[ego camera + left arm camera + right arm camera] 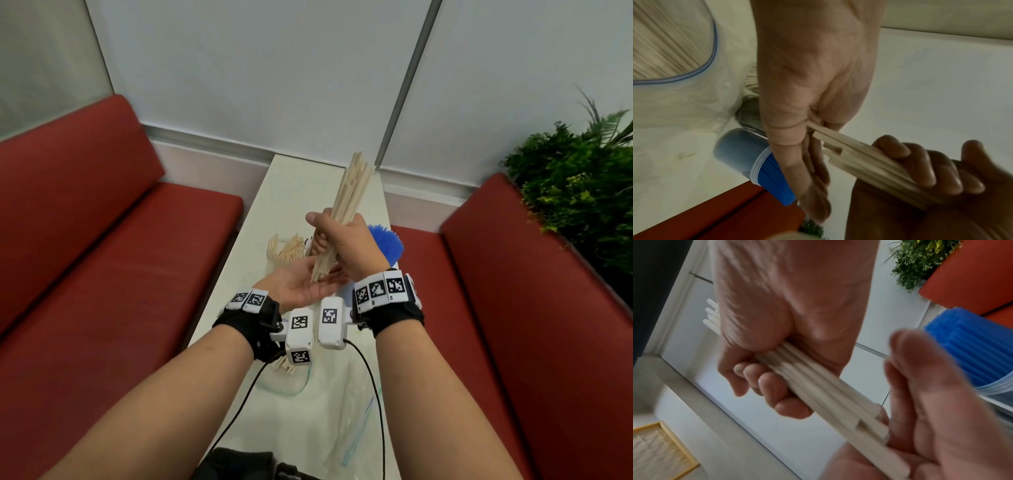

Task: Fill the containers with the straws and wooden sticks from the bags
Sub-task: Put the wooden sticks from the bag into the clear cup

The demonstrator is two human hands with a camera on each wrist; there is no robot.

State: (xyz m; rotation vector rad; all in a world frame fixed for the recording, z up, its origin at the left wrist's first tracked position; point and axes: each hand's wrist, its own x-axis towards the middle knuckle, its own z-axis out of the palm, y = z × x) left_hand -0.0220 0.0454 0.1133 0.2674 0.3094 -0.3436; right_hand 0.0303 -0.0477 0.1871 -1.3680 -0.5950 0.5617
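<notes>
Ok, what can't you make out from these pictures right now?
- Sticks: count unreadable; the right hand wraps the bundle in every view.
- Stick container: its body is hidden behind the left hand in the head view.
- Straw container: base hidden by the left hand in the left wrist view.
- Bag: contents mostly hidden under the wrist cameras, head view.

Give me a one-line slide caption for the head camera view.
Right hand grips a bundle of pale wooden sticks, squaring their lower ends against the open left palm.
</notes>
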